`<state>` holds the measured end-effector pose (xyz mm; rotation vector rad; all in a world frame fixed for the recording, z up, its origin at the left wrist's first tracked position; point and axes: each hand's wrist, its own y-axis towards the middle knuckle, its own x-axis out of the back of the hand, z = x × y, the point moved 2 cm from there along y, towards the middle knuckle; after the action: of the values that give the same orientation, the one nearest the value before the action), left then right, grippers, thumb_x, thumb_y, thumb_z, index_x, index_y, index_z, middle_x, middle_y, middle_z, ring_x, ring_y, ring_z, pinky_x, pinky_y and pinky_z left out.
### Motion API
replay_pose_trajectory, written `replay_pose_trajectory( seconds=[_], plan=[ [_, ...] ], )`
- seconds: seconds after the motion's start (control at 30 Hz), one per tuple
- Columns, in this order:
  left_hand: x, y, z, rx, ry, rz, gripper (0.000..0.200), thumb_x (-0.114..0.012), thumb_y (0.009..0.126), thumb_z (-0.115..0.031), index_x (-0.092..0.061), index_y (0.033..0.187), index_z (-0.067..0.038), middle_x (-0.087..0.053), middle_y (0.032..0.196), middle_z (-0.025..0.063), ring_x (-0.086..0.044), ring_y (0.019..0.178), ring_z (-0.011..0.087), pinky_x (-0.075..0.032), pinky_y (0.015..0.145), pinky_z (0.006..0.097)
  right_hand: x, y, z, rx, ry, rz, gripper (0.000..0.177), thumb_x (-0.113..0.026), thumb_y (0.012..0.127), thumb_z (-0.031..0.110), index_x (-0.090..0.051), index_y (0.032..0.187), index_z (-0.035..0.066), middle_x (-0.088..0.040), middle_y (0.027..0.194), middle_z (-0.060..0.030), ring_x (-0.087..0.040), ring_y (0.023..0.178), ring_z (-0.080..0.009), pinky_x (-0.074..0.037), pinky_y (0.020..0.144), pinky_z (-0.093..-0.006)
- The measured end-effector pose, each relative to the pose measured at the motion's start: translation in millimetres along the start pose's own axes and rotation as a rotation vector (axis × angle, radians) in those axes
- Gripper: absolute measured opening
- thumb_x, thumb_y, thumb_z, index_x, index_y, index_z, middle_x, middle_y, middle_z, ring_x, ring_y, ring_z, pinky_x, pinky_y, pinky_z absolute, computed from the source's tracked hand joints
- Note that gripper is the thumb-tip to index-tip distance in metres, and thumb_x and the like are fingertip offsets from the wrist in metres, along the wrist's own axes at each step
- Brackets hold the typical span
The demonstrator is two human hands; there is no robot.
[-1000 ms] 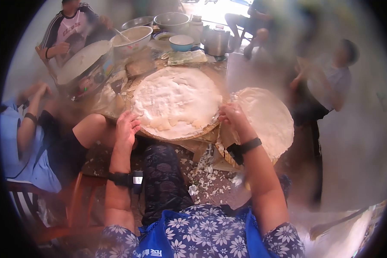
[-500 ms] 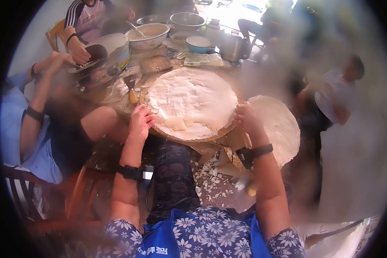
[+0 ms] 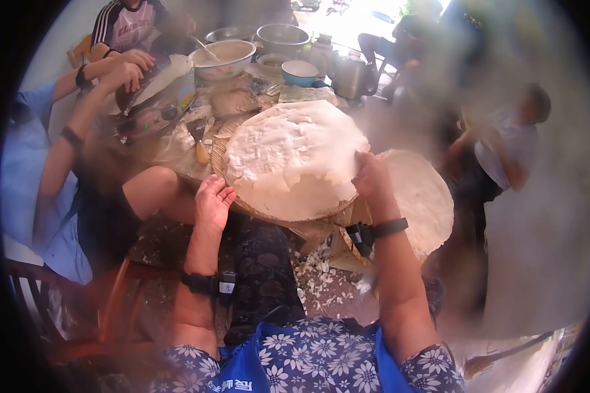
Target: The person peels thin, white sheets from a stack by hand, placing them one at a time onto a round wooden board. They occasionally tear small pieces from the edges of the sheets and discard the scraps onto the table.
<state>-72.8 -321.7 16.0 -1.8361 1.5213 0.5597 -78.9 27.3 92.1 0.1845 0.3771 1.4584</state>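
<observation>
A large, thin, round white flatbread [image 3: 288, 147] lies on a round woven tray [image 3: 224, 145] in front of me, with a ragged tear across its front part. My right hand [image 3: 372, 178] is closed on its right edge, which is raised a little. At the tray's front left rim is my left hand [image 3: 214, 202]; its fingers are loosely bent and slightly apart, close to the flatbread's edge, and I see nothing held in them. Another thin round flatbread [image 3: 418, 196] lies to the right, partly behind my right forearm.
A scraper with a wooden handle [image 3: 202, 154] lies left of the tray. Behind stand an enamel basin [image 3: 223, 69], a metal bowl [image 3: 283, 42], a blue bowl [image 3: 300, 80] and a metal kettle [image 3: 353, 77]. A co-worker's hands [image 3: 128, 71] work over a round griddle [image 3: 152, 124]. White scraps litter the floor.
The flatbread has shifted right with my right hand, its right edge rising and more woven tray showing at left. My left hand has moved slightly down and left. The co-worker's hands have moved.
</observation>
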Motion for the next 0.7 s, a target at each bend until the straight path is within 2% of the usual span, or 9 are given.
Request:
replay_pose_trajectory(
  seconds=[0.07, 0.13, 0.17, 0.27, 0.37, 0.5, 0.57, 0.63, 0.7],
  plan=[
    [-4, -5, 5, 0.011, -0.039, 0.008, 0.024, -0.058, 0.083, -0.008, -0.049, 0.106, -0.007, -0.055, 0.098, 0.0111, -0.057, 0.085, 0.026, -0.05, 0.075, 0.038, 7, -6, -12, 0.042, -0.067, -0.057, 0.016, -0.049, 0.085, 0.0, -0.059, 0.097, -0.004, -0.063, 0.092, -0.0145, -0.061, 0.089, -0.0238, -0.05, 0.078, -0.0359],
    [-7, -7, 7, 0.048, -0.078, 0.016, 0.024, -0.058, 0.084, -0.008, -0.049, 0.106, -0.005, -0.054, 0.102, 0.0134, -0.056, 0.086, 0.0272, -0.049, 0.078, 0.0393, 5, -5, -34, -0.52, 0.533, -0.337, 0.02, -0.046, 0.087, 0.0, -0.055, 0.104, -0.005, -0.061, 0.099, -0.0157, -0.061, 0.092, -0.0267, -0.051, 0.083, -0.0387],
    [-9, -7, 9, 0.016, -0.064, 0.018, 0.023, -0.058, 0.085, -0.01, -0.049, 0.105, -0.003, -0.053, 0.103, 0.0151, -0.056, 0.085, 0.0269, -0.049, 0.079, 0.0386, 7, -7, -38, -0.53, 0.484, -0.325, 0.024, -0.044, 0.089, 0.002, -0.05, 0.11, -0.008, -0.057, 0.106, -0.0175, -0.06, 0.094, -0.0301, -0.051, 0.087, -0.0424],
    [-7, 0, 8, 0.073, -0.117, 0.036, 0.022, -0.057, 0.086, -0.012, -0.05, 0.104, -0.003, -0.053, 0.104, 0.0138, -0.056, 0.084, 0.025, -0.05, 0.076, 0.0359, 7, -7, -40, -0.493, 0.402, -0.28, 0.024, -0.046, 0.087, 0.003, -0.051, 0.109, -0.006, -0.059, 0.103, -0.0155, -0.061, 0.092, -0.0274, -0.052, 0.085, -0.0398],
    [-9, 4, 7, 0.1, -0.108, 0.067, 0.019, -0.057, 0.086, -0.014, -0.053, 0.101, -0.003, -0.056, 0.099, 0.0099, -0.057, 0.081, 0.0209, -0.049, 0.071, 0.0321, 2, 0, -21, -0.322, 0.255, -0.267, 0.026, -0.05, 0.085, 0.004, -0.052, 0.11, -0.004, -0.061, 0.1, -0.0121, -0.062, 0.088, -0.0221, -0.053, 0.079, -0.0345],
    [-16, 15, 10, 0.207, -0.098, 0.071, 0.015, -0.058, 0.086, -0.016, -0.056, 0.096, -0.004, -0.059, 0.089, 0.0055, -0.057, 0.074, 0.0169, -0.047, 0.064, 0.0294, -24, 11, 35, -0.132, 0.104, -0.182, 0.026, -0.052, 0.084, 0.008, -0.055, 0.108, -0.001, -0.062, 0.095, -0.0064, -0.06, 0.081, -0.0136, -0.049, 0.071, -0.0261],
    [-21, 17, 15, 0.22, -0.099, 0.071, 0.014, -0.058, 0.086, -0.016, -0.057, 0.095, -0.005, -0.059, 0.086, 0.0043, -0.057, 0.07, 0.016, -0.047, 0.061, 0.029, -31, 11, 56, -0.044, 0.102, -0.135, 0.025, -0.052, 0.084, 0.009, -0.056, 0.107, 0.0, -0.062, 0.093, -0.0051, -0.059, 0.081, -0.0123, -0.049, 0.071, -0.0255],
    [-25, 18, 21, 0.163, -0.086, 0.026, 0.015, -0.059, 0.085, -0.015, -0.058, 0.096, -0.006, -0.06, 0.084, 0.0037, -0.057, 0.067, 0.0158, -0.047, 0.058, 0.0282, -37, 11, 72, 0.019, 0.082, -0.115, 0.023, -0.053, 0.085, 0.011, -0.059, 0.105, 0.001, -0.062, 0.091, -0.0031, -0.058, 0.08, -0.0095, -0.047, 0.069, -0.0242],
    [-33, 13, 23, 0.095, -0.068, -0.021, 0.015, -0.06, 0.084, -0.014, -0.058, 0.097, -0.006, -0.059, 0.082, 0.0028, -0.056, 0.065, 0.0157, -0.046, 0.057, 0.028, -35, 16, 70, 0.044, 0.103, -0.08, 0.022, -0.054, 0.081, 0.006, -0.057, 0.102, 0.001, -0.062, 0.09, -0.0052, -0.058, 0.076, -0.0111, -0.049, 0.067, -0.0249]
  ],
)
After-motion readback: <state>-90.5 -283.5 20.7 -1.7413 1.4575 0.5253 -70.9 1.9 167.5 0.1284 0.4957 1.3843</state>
